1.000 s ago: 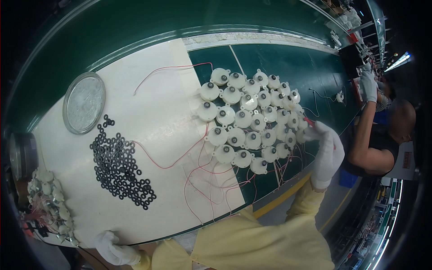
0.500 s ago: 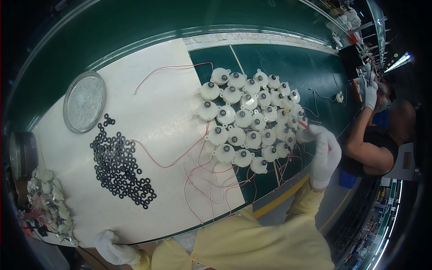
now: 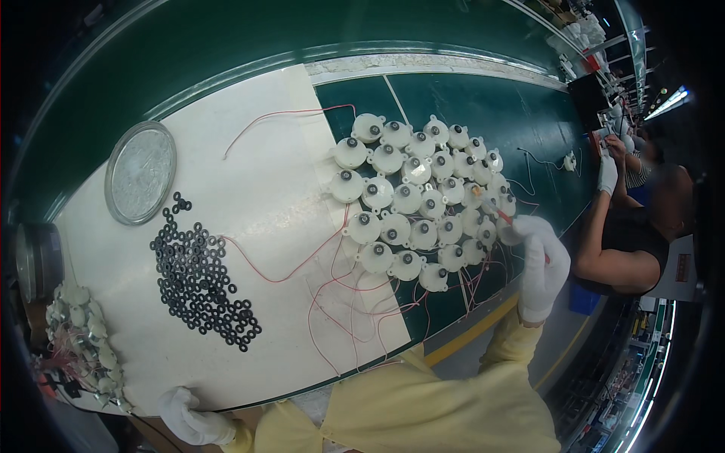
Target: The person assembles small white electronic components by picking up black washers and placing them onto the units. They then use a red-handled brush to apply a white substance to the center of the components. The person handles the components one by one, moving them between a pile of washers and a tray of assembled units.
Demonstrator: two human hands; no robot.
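Note:
My right hand (image 3: 545,270), in a white glove, grips a small brush (image 3: 504,217) with a red handle. Its tan tip points up and left onto one of the white round motor-like parts at the right side of a cluster. These white parts (image 3: 408,198) stand close together, most with a dark ring on a central post and thin red and white wires trailing off. Far from them, my left hand (image 3: 192,419), also gloved, rests curled at the near table edge; I see nothing in it.
Many black rings (image 3: 198,279) lie loose on the white sheet (image 3: 264,174). Beyond them stands a round clear-looking dish (image 3: 140,174). More wired white parts (image 3: 83,340) are heaped at the left edge, beside a round metal tin (image 3: 41,260). A co-worker (image 3: 630,249) works at the right.
The brush tip has shifted slightly down and left, my right hand moving a little downward with it. My left hand stays put. The co-worker's hands have moved.

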